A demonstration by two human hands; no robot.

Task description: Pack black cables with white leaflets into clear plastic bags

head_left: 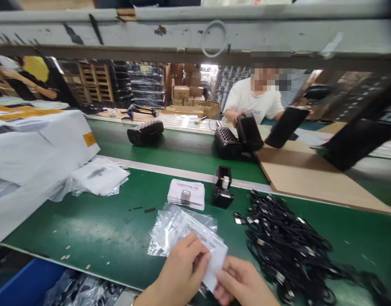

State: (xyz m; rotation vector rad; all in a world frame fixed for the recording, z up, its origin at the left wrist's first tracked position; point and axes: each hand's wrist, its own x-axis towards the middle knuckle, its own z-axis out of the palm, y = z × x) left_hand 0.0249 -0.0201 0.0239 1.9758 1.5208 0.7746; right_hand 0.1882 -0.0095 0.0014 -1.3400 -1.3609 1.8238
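Close in front of me, a white printed leaflet [214,265] is pinched between the fingers of my left hand [182,270] and my right hand [242,282]. My left hand grips it from the left, and my right hand holds its lower right edge. Clear plastic bags [165,229] lie under and behind the leaflet; whether it is partly inside one I cannot tell. Beyond them sits a stack of printed booklets [185,193], with a black tape dispenser [223,187] to its right. A tangled heap of black USB cables [281,242] lies right of my right hand.
Filled plastic bags [98,176] lie beside a large white sack [39,148] at left. A blue bin [32,280] stands below the table edge. Across the green belt, a person [256,100] handles black speaker-like devices [227,140] near a brown board [310,174]. A beam [151,32] spans overhead.
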